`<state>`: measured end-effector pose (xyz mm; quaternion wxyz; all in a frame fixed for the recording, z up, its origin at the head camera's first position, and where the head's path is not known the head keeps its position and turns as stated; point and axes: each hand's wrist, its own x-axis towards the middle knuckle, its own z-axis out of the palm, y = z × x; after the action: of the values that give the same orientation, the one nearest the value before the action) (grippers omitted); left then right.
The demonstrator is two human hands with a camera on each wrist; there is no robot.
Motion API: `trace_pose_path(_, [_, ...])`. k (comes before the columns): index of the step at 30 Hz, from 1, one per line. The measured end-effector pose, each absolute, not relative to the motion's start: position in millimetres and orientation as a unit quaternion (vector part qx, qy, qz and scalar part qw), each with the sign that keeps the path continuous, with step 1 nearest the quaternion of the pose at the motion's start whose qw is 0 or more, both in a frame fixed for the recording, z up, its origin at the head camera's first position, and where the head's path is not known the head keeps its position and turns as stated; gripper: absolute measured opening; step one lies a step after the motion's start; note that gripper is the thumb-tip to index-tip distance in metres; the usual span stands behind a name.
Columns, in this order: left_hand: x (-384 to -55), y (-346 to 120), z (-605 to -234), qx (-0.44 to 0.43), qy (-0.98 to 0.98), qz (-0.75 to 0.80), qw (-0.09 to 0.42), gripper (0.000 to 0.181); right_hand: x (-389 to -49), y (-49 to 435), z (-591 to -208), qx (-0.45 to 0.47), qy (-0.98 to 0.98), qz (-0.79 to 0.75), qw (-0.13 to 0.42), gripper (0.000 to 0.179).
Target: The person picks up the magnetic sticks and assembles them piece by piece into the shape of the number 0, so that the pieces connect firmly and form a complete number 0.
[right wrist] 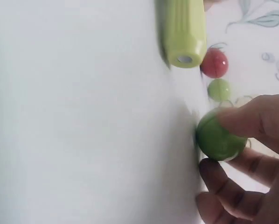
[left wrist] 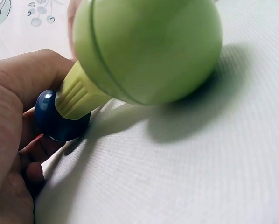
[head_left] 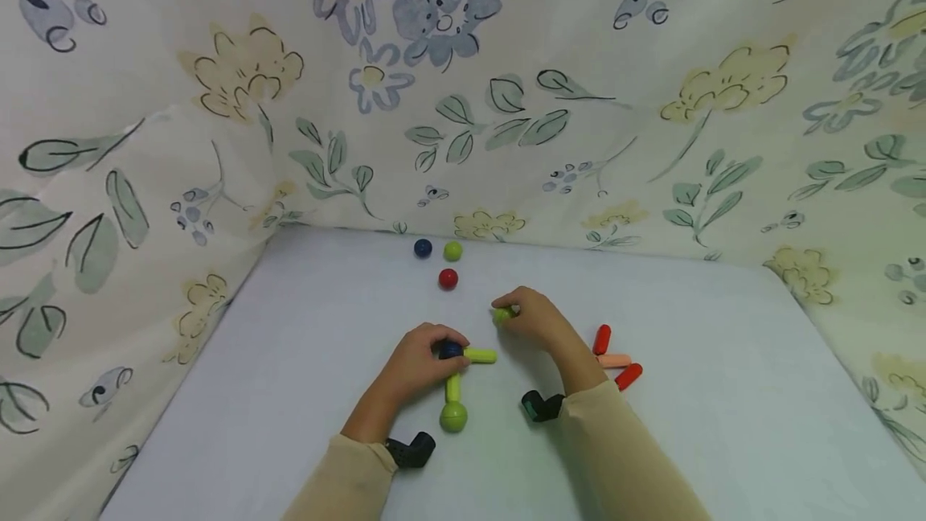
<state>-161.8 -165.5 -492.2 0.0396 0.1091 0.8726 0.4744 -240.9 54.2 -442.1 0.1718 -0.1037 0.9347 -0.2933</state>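
My left hand (head_left: 418,356) holds a dark blue ball (head_left: 451,350) between thumb and fingers. From that ball one yellow-green rod (head_left: 481,355) points right, and a second yellow-green rod (head_left: 452,387) runs toward me to a larger-looking green ball (head_left: 453,416). In the left wrist view this green ball (left wrist: 153,51) fills the upper middle, joined to the ridged rod. My right hand (head_left: 537,317) pinches another green ball (right wrist: 219,135) at the table surface, apart from the rods. The right wrist view shows a small grey metal spot on a rod's free end (right wrist: 184,59).
Farther back lie a blue ball (head_left: 423,248), a green ball (head_left: 452,251) and a red ball (head_left: 448,279). Right of my right forearm are a red rod (head_left: 602,339), an orange rod (head_left: 615,361) and another red rod (head_left: 629,376). Floral cloth (head_left: 463,151) rises behind the white table (head_left: 325,288).
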Motion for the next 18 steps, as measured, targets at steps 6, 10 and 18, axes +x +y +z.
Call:
trace_pose_path(6, [-164,-167,-492,0.114,0.876,0.467,0.043,0.025,-208,68,-450,-0.087,0.919,-0.350,0.158,0.030])
trace_pose_path(10, [-163,-166,-492,0.117,0.876,0.466,0.039,0.024,-192,75,-456,-0.092,0.914,-0.371,0.135,0.033])
trace_pose_path(18, [-162,-155,-488,0.094,0.889,0.445,0.056,0.025,-181,88,-466,-0.108,0.887,-0.428,0.134,0.039])
